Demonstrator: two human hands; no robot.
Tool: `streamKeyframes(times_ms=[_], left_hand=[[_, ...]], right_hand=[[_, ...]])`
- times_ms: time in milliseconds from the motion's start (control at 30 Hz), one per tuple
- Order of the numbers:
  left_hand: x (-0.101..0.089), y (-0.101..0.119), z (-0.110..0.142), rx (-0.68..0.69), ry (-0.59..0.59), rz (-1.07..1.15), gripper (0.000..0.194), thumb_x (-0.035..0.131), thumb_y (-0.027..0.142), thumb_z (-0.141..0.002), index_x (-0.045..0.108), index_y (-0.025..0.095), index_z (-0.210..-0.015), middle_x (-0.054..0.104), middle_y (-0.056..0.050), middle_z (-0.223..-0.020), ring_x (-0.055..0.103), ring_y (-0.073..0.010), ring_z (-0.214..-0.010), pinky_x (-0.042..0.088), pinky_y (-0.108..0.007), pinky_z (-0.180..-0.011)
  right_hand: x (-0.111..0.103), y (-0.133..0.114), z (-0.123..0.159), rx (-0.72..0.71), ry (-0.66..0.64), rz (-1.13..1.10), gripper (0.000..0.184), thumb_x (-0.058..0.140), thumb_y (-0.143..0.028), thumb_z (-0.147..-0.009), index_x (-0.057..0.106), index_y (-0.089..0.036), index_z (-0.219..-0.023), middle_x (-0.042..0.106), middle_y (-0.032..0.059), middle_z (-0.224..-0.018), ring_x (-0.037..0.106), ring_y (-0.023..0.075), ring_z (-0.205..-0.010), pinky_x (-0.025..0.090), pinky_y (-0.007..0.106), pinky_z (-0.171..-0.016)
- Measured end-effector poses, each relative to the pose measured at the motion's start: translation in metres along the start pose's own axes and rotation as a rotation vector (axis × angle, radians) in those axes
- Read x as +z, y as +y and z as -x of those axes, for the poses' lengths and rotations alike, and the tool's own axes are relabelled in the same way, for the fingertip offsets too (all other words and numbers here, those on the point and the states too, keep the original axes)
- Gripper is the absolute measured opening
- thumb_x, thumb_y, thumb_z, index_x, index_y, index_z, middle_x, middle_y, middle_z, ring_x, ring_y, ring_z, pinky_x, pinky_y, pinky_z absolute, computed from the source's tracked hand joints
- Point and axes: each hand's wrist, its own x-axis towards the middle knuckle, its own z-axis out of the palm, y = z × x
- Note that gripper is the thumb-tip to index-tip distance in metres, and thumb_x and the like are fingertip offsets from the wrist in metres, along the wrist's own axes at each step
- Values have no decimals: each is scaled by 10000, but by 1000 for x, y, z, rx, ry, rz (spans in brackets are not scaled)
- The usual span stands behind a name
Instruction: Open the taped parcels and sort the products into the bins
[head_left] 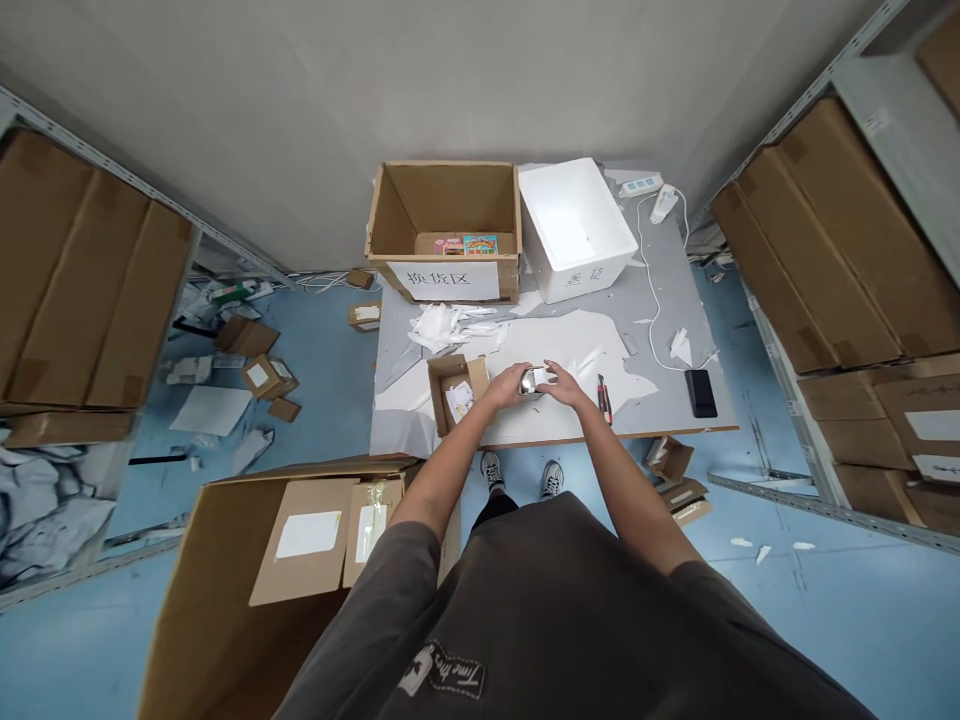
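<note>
Both my hands meet over the near part of the grey table (660,400). My left hand (508,383) and my right hand (561,382) are closed round a small shiny silver object with a white part (534,379), held between them just above white wrapping sheets (570,345). An opened small cardboard box (452,390) with a printed slip inside lies right beside my left hand. A red-handled cutter (604,397) rests on the table just right of my right hand.
At the table's back stand a large open carton with a paper label (444,225) and a white foam box (574,228). A black phone (700,392) and a power strip (641,185) lie at the right. A big carton of small parcels (300,560) sits at my lower left. Shelves of cartons flank both sides.
</note>
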Motion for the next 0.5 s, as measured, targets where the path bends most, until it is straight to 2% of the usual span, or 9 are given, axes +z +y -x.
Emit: streamKeyframes(times_ms=[100, 200, 300, 400, 500], left_hand=[[2, 4, -2, -36, 41, 31, 954, 895, 336, -759, 455, 171, -1590, 551, -215, -1595, 579, -364, -1452, 487, -508, -1200], [2, 5, -1, -42, 49, 38, 971, 897, 337, -753, 442, 167, -1593, 533, -214, -1623, 557, -361, -1482, 465, -504, -1228], [-1, 4, 1, -49, 34, 34, 945, 886, 327, -757, 454, 154, -1579, 537, -211, -1621, 551, -351, -1491, 455, -484, -1239], [-2, 5, 3, -49, 30, 48, 938, 884, 336, -760, 456, 159, -1577, 551, -202, -1610, 553, -351, -1487, 460, -485, -1232], [-2, 5, 4, -35, 43, 74, 950, 879, 358, -774, 436, 174, -1594, 550, -199, -1609, 553, -351, -1484, 473, -493, -1218]], right_hand=[[6, -17, -1, -10, 84, 138, 851, 870, -334, -722, 594, -232, -1520, 677, 160, -1398, 691, 335, -1199, 572, 494, -1051], [4, -25, -1, -10, 112, 196, 772, 817, -275, -756, 607, -234, -1498, 723, 128, -1277, 735, 295, -1050, 591, 472, -1008], [-10, -21, 4, 2, 141, 144, 662, 715, -243, -820, 612, -242, -1475, 763, 79, -1125, 745, 237, -863, 618, 416, -901], [-22, -11, 11, 15, 141, 54, 611, 605, -214, -863, 612, -236, -1474, 773, 49, -1027, 754, 213, -803, 626, 380, -850], [-17, -4, 20, -19, 93, 57, 661, 580, -212, -851, 606, -249, -1510, 769, 59, -1130, 752, 214, -818, 631, 429, -909]])
